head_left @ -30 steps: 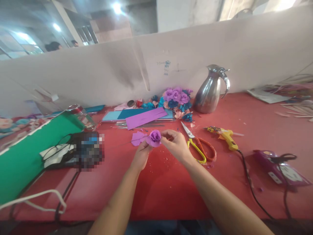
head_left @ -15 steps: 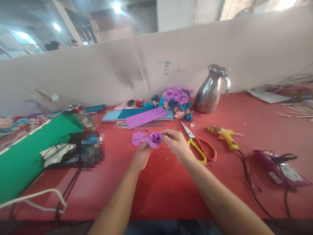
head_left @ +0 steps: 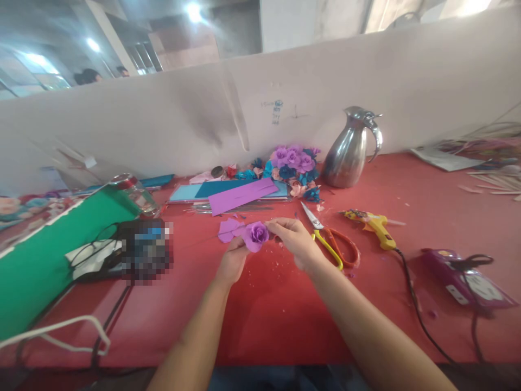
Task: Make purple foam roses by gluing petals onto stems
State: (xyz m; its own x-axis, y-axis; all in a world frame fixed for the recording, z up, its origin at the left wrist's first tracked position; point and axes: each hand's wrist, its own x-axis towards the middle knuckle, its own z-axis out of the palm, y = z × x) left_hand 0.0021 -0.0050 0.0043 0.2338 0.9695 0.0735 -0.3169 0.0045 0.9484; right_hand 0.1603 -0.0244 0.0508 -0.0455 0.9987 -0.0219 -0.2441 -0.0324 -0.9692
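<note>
Holding was two-handed: the purple rose [head_left: 257,235] sat just above the counter [head_left: 280,320], between the hands, bloom facing up and toward the camera. Left hand [head_left: 233,263] had its grip closed on the rose's underside at the left; exact finger contact was partly hidden by petals. Right hand [head_left: 295,239] had thumb and forefinger nearly together, grip closed on the petal edge at the upper right, other fingers curled. A thin stem ran out left from behind the rose. Loose purple petals [head_left: 229,230] lay just beyond the left hand. Further back, a purple strip [head_left: 238,199] lay slantwise across blue sheets [head_left: 189,192], thin wires [head_left: 199,208] along their near edge. Flower bunch [head_left: 293,161] in purple, blue and pink was at the sheets' right end; steel jug [head_left: 345,155] stood upright just right of it, near the pale wall [head_left: 163,119]. Scissors [head_left: 338,250], one yellow handle and one orange, lay beside the right hand, blades pointing away. Yellow glue gun [head_left: 380,229] lay right of those, cord trailing toward the near edge, then a purple power box [head_left: 468,279]. Left side had a tilted clear jar [head_left: 142,200], a green panel [head_left: 49,258] and a dark item [head_left: 150,250], pixelated, so can't tell what.
</note>
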